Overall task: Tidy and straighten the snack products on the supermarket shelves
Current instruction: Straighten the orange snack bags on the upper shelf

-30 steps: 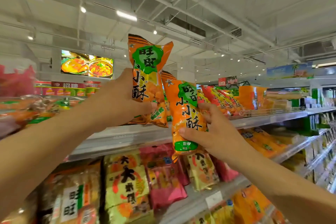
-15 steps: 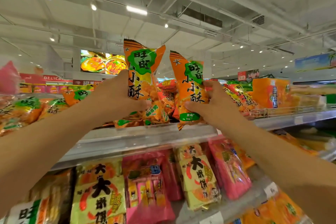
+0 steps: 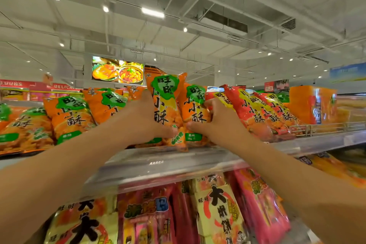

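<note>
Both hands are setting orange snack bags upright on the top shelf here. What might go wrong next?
1. The left hand and right hand each grip an orange bag, the taller bag and the shorter bag. Both stand near the shelf edge and may tip forward once released.
2. The leaning red bags beside the right hand could get knocked over.

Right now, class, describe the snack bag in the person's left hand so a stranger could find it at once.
Start at the top shelf, under the lit food screen. In the middle stand two orange bags with green labels. The left hand holds the taller bag, which rises above all its neighbours.
</note>
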A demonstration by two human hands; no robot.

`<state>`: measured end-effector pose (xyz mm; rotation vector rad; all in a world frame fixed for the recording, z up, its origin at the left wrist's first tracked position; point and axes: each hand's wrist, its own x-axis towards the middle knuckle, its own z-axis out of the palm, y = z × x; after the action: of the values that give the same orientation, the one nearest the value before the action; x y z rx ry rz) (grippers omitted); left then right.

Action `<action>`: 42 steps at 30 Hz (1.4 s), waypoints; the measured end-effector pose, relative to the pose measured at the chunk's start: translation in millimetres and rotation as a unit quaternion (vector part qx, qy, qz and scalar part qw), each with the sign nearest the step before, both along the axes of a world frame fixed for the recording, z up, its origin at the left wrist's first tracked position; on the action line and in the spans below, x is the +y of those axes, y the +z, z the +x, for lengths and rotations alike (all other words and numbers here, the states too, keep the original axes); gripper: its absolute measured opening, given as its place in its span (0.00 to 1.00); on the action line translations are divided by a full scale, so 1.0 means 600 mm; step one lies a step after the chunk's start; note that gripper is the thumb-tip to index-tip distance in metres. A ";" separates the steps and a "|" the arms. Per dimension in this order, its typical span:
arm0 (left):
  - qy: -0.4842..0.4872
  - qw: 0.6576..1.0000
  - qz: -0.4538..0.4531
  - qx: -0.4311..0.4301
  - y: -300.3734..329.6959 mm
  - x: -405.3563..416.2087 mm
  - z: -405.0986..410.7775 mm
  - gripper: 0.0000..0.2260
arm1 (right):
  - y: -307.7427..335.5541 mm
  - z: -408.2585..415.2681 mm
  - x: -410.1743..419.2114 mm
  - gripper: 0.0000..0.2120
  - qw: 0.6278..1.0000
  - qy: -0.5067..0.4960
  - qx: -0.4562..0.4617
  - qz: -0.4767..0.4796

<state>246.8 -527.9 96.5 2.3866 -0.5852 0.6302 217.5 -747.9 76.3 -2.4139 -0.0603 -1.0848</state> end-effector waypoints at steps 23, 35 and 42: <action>0.103 0.980 0.061 -0.160 -0.070 -0.068 -0.043 0.28 | -0.055 0.006 -0.036 0.17 0.972 0.093 -0.091 -0.195; 0.178 0.960 0.122 -0.177 -0.080 -0.071 -0.059 0.31 | -0.052 0.009 -0.033 0.18 0.973 0.070 -0.055 -0.213; 0.215 0.923 0.141 -0.287 -0.158 0.004 -0.105 0.26 | -0.071 -0.035 0.023 0.13 0.945 0.147 -0.222 -0.187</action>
<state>183.9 -525.8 1.9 2.6145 -0.3977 1.5680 196.3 -734.1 33.4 -2.3097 -0.8180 -1.5547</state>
